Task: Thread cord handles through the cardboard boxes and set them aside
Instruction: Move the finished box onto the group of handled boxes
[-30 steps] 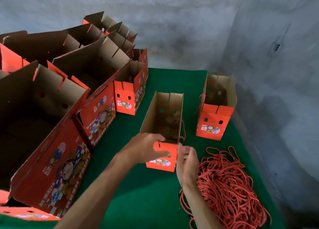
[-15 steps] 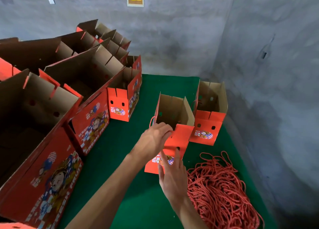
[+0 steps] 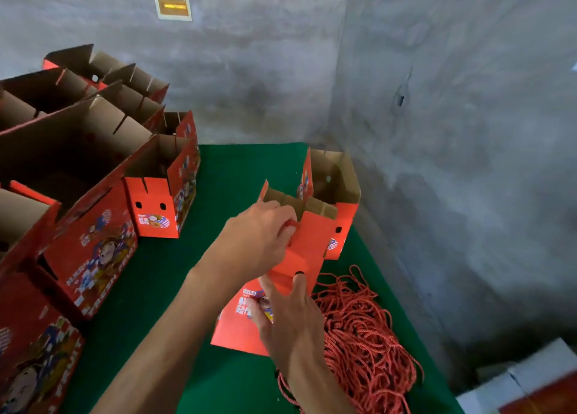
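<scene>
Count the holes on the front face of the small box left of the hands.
2: left hole and right hole, side by side above the printed picture. None seems hidden.

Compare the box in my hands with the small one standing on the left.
The held box leans over; the left box stands upright. The left hand grips the held box and the right hand presses its front; no hand touches the left box. Both are red outside, brown inside and open-topped.
</scene>
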`<state>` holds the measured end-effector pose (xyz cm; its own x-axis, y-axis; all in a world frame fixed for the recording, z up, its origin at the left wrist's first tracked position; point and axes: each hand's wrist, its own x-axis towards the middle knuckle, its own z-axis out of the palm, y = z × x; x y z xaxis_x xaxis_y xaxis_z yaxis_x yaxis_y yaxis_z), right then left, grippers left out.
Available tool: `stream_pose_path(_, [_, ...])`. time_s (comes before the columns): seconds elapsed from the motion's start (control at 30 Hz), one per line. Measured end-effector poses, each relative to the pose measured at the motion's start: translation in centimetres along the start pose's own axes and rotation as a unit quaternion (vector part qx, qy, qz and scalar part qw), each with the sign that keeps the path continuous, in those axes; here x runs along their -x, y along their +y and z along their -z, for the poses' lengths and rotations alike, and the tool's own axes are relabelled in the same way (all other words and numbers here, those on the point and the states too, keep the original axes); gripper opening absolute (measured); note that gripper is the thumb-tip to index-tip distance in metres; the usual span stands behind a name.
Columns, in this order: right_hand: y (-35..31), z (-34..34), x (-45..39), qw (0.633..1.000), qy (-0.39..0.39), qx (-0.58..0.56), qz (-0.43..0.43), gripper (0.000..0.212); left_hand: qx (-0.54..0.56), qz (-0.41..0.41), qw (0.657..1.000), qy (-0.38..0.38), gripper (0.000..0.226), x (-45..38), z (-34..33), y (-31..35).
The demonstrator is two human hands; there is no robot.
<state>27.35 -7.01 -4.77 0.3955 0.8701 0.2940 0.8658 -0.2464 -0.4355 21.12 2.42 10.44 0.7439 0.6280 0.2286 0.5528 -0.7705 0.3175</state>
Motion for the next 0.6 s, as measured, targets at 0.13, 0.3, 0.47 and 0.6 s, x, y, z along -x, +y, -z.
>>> stream_pose_path(0.13, [-0.7, 1.6, 0.3, 1.0, -0.011, -0.005, 0.004, 0.058, -0.012, 0.006, 1.0, -0.024, 0.016, -0.6, 1.1, 0.9])
stream_pose_path(0.3, [-0.9, 2.8, 0.7, 0.999, 0.049, 0.016, 0.018, 0.056, 0.002, 0.003, 0.999, -0.032, 0.015, -0.8, 1.7, 1.4])
stream_pose_path(0.47, [-1.2, 3.7, 1.3, 0.999, 0.046, 0.016, 0.022, 0.054, 0.003, -0.01, 0.999, -0.032, 0.019, -0.3, 1.9, 1.9])
stream_pose_path(0.6, [-1.9, 4.3, 2.4, 0.998, 0.054, 0.02, 0.027, 0.054, 0.004, 0.001, 0.999, -0.05, 0.018, 0.2, 2.3, 2.0])
